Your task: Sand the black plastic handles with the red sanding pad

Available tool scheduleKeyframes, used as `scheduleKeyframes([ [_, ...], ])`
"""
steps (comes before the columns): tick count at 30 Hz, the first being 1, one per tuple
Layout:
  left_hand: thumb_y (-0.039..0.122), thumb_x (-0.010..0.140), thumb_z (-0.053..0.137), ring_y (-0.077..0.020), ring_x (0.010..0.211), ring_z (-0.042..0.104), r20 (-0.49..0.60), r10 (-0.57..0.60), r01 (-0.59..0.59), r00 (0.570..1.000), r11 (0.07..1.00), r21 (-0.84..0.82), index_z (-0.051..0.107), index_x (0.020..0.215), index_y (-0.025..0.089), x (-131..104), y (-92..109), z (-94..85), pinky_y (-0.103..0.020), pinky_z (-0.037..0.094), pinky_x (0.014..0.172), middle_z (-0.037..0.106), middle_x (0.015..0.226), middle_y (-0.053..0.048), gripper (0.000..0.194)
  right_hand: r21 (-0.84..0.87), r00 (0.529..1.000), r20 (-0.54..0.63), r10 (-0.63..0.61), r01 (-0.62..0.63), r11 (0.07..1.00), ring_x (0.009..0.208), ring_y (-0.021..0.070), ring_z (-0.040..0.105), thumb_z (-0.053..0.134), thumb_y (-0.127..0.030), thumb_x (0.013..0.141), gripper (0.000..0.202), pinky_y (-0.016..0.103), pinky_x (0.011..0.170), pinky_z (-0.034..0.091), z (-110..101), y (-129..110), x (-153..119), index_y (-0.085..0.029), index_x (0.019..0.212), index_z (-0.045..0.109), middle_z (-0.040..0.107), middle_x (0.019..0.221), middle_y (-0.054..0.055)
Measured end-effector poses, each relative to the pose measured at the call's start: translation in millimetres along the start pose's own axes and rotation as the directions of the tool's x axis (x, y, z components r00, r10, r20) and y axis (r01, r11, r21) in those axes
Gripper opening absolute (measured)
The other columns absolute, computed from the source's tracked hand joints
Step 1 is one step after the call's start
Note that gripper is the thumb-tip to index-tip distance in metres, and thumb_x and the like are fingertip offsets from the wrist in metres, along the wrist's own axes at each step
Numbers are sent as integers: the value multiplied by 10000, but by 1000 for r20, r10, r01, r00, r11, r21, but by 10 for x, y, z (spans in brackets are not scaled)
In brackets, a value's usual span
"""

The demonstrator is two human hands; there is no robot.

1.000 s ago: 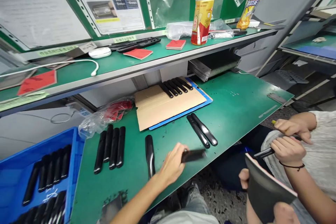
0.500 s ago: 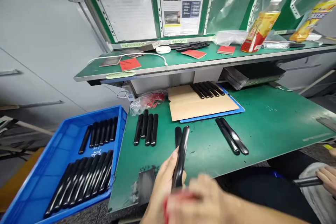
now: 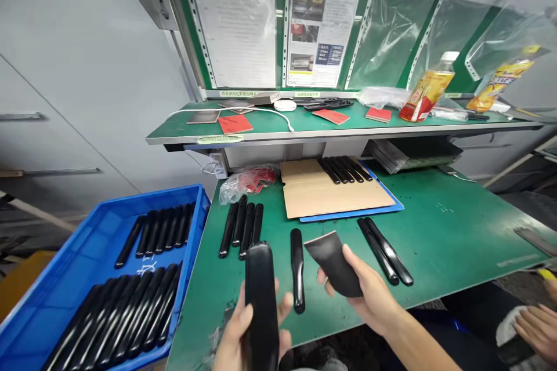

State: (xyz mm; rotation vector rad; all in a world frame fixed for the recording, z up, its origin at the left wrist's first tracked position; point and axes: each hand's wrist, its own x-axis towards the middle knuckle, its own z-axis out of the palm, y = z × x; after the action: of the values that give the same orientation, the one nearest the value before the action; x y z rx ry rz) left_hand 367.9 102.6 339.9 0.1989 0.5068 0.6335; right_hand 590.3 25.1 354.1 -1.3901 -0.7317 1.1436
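My left hand [image 3: 234, 327] grips a glossy black handle-shaped piece [image 3: 261, 295], wide end up, with fingers wrapped round it. A bent dark grey sheet of sandpaper [image 3: 334, 264] is pinched in my right hand [image 3: 372, 293], its grey face showing and a thin reddish edge along the top. The sheet and the held piece are apart. Between my hands a single black piece [image 3: 297, 269] lies on the green table. Two more black pieces [image 3: 385, 252] lie to the right, and several black pieces [image 3: 241, 226] stand in a row at the left.
A blue crate [image 3: 98, 214] with several black pieces is left of the table [image 3: 444, 232]. Behind lies cardboard [image 3: 322, 203] with more pieces. Red squares [image 3: 235, 124] and bottles [image 3: 429, 90] stand on the shelf [image 3: 270, 133]. Another person's hand [image 3: 537, 330] shows at right.
My right hand has moved away from the held piece, up and right, and the sheet now shows its grey face instead of red. The held piece has turned and shifted left and down.
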Motion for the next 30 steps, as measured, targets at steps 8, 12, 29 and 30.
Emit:
scheduleKeyframes([
  [8, 190, 783, 831, -112, 643, 649, -233, 92, -39, 968, 974, 222, 609, 1273, 216, 413, -114, 159, -195, 539, 518, 689, 925, -43, 539, 398, 1000, 25, 10, -19, 917, 675, 184, 595, 350, -636, 995, 611, 339, 763, 468, 230, 80, -182, -168, 1192, 689, 714, 878, 94],
  [12, 311, 679, 927, -83, 520, 600, -103, 101, -51, 990, 912, 406, 491, 1438, 290, 336, -155, 100, -157, 475, 433, 670, 831, 8, 875, -230, 911, -100, -401, 371, 900, 1123, 253, 618, 346, -511, 1041, 503, 417, 967, 475, 182, 245, -242, -276, 1440, 544, 590, 1421, 113],
  [29, 354, 711, 899, -57, 403, 450, 139, -230, 156, 963, 899, 410, 680, 1288, 230, -41, -14, -106, -165, 311, 414, 520, 540, 42, 630, -664, 816, 161, -556, 506, 551, 1288, 309, 574, 468, -465, 1028, 387, 550, 1057, 381, -201, 64, 565, -306, 1324, 660, 630, 1413, 86],
  [30, 349, 761, 861, -50, 387, 421, 176, -203, 124, 963, 916, 380, 662, 1314, 258, -66, 21, -120, -170, 298, 405, 516, 550, 44, 595, -658, 834, 141, -533, 481, 579, 1325, 302, 544, 464, -451, 1033, 387, 543, 1082, 362, -220, 75, 545, -314, 1353, 635, 603, 1448, 74],
])
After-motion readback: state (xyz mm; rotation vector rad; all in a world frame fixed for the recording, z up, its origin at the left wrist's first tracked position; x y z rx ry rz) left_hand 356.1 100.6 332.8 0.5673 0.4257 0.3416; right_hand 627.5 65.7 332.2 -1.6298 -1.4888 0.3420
